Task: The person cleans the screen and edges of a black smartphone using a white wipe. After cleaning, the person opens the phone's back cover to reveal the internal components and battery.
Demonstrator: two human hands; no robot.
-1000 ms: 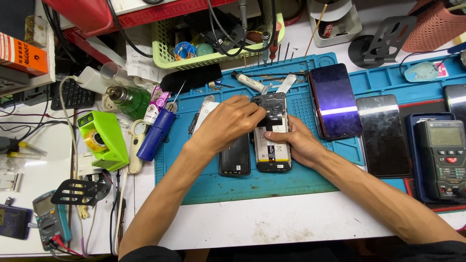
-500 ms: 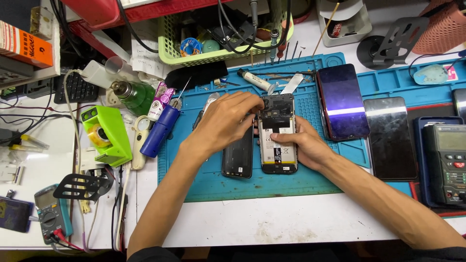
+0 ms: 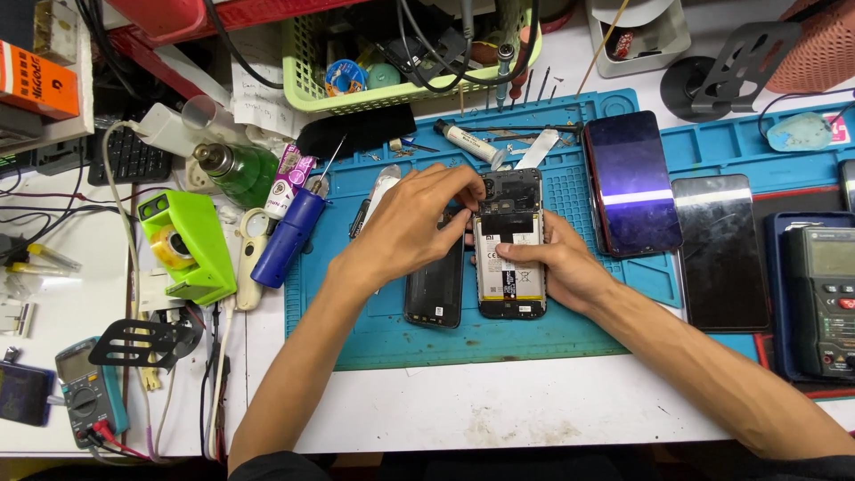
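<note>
Opened phone point(image 3: 508, 254) | both hands touching | green basket point(image 3: 307, 85): cables, probably solder

Your left hand has moved up to the top of the opened phone.

A second ago your left hand point(image 3: 405, 233) lay across the opened phone point(image 3: 508, 242), covering much of its upper half; now its fingers point(image 3: 470, 189) sit at the top left corner, and the battery and upper board show. Your right hand point(image 3: 557, 265) has shifted slightly along the phone's right edge. The black back cover point(image 3: 435, 287) beside it is more exposed.
</note>
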